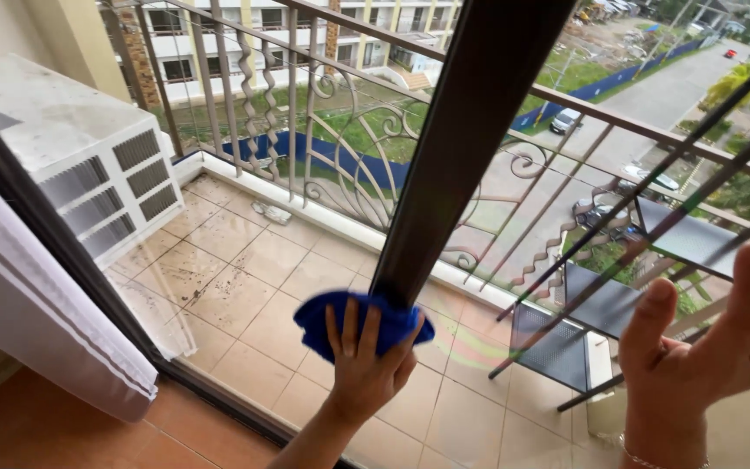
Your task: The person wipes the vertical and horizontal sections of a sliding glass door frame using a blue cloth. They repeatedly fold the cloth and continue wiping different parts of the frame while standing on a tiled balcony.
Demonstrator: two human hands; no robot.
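Observation:
My left hand (365, 365) presses a blue cloth (323, 320) against the dark vertical frame (462, 139) of a glass balcony door, low on the frame. My right hand (705, 347) rests flat with spread fingers on the glass pane to the right of the frame, holding nothing. A thin bracelet (653, 459) shows on that wrist.
Beyond the glass lies a tiled balcony floor (236, 269) with an ornate metal railing (340, 130), a white air-conditioner unit (80, 148) at left, and a dark folding rack (601, 295) at right. A white curtain (36, 321) hangs at the left edge. Buildings, a road and cars lie far below.

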